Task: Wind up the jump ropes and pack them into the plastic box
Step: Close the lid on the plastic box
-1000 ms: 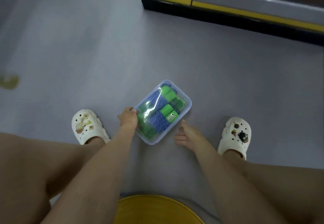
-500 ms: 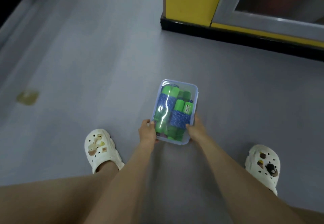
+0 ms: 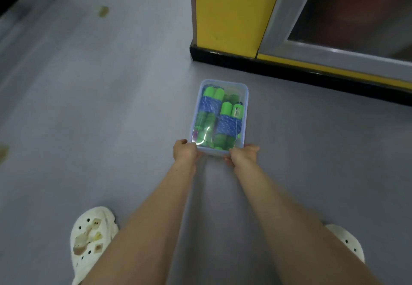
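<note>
Two wound jump ropes (image 3: 219, 117), green handles bound in blue cord, lie side by side inside the plastic box (image 3: 246, 110), which sits on the grey floor (image 3: 111, 106) just above the middle of the frame. Glare across the top suggests a clear lid (image 3: 206, 131) is already on.

The packing looks nearly done, and the step in hand is probably seating the lid or placing the box. To do it well, press both near corners evenly and keep the box flat so the bundles do not shift.

The left hand (image 3: 185, 152) grasps the near left corner and the right hand (image 3: 244, 154) the near right corner, fingers curled round the rim. Both forearms reach straight forward from the lower edge of the frame. A yellow cabinet (image 3: 227, 12) stands at upper right, and a white clog (image 3: 92, 240) shows at lower left.
</note>
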